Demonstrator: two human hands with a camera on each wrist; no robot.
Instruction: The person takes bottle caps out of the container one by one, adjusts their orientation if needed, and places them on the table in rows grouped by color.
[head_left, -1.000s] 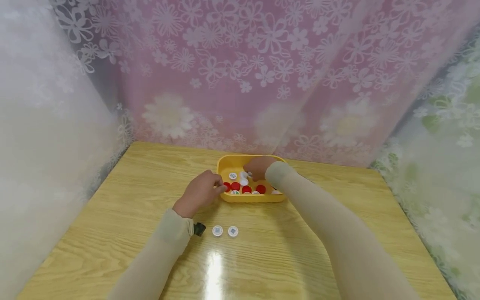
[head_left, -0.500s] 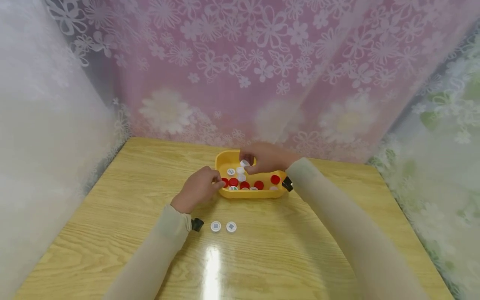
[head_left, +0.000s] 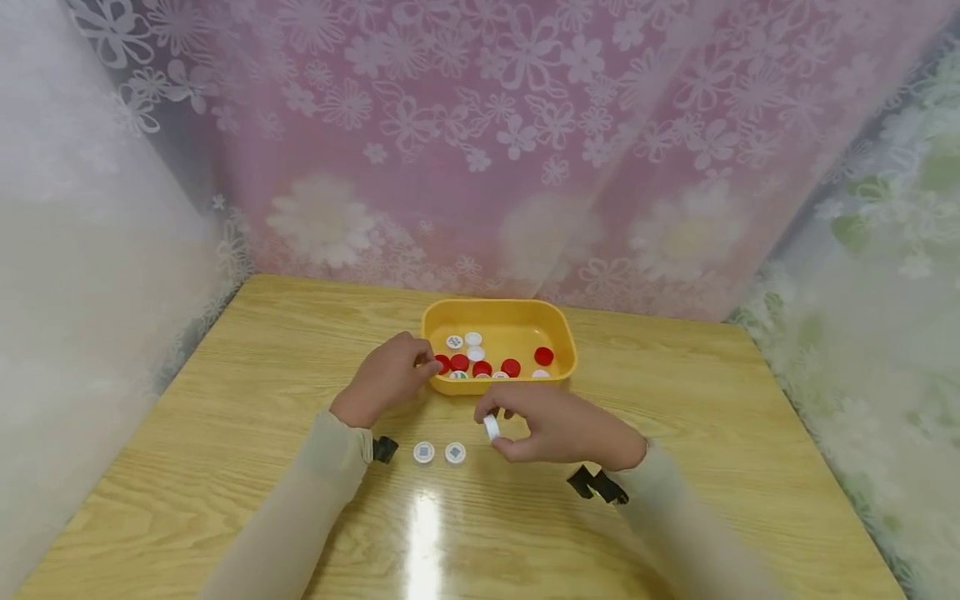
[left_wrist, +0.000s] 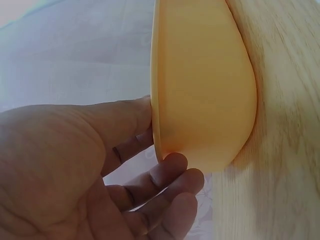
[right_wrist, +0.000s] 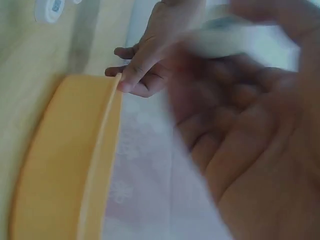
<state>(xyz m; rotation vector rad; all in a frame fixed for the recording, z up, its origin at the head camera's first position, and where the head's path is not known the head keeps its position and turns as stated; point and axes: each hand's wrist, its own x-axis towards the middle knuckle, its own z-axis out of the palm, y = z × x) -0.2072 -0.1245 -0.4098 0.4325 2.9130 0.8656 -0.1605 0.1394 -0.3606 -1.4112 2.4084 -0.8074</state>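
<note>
The yellow tray (head_left: 517, 333) lies with its long axis running left to right. The right hand (head_left: 566, 425), just on the tray's near side, and the left hand (head_left: 386, 377), pinching its left rim, flank a gripped white disc (head_left: 491, 427), tilted nearly on edge between right thumb and fingers.

The tray (head_left: 517, 333) is yellow, its discs (head_left: 543, 357) red or white, the curtain (head_left: 480, 192) white-flowered pink.

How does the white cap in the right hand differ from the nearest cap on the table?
The right hand pinches the held cap; no hand touches the resting cap. The held cap is tipped on edge; the resting cap lies flat on the table. The resting cap shows its printed face; the held cap's is unreadable. Both are white.
</note>
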